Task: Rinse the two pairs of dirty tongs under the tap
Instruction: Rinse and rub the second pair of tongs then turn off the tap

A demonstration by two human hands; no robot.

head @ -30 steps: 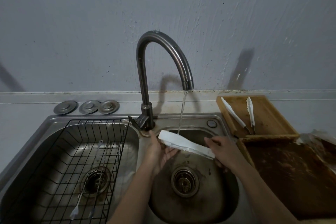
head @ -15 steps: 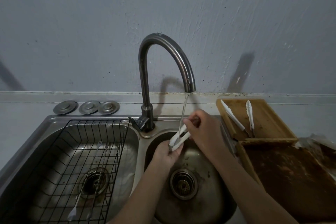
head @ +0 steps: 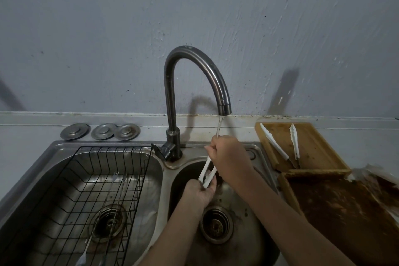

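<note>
A grey plastered wall (head: 108, 39) backs a pale countertop (head: 26, 136) set with a stainless double-bowl sink (head: 54, 153). A curved metal tap (head: 190, 67) rises between the bowls; a thin stream of water (head: 219, 125) runs from its spout over the right bowl (head: 248, 239).

Held tongs. One pair of white tongs (head: 207, 170) stands steeply tilted over the right bowl, in line with the stream. The right hand (head: 231, 157) is closed around its upper end, directly under the water; the left hand (head: 199, 192) grips its lower end, fingers wrapped around both arms. The two arms of the tongs lie close together, with a narrow gap visible between them.

Second pair. The other white tongs (head: 280, 144) rest spread in a V on a stained wooden tray (head: 319, 153) on the counter right of the sink, well apart from the hands. A second brown-soiled tray (head: 345, 218) lies just in front of it.

Left bowl. A black wire rack (head: 71, 179) sits in the bowl; long thin utensils (head: 108, 201) lie across it, too dim to name. Three round metal sink plugs (head: 100, 131) line the counter behind.
</note>
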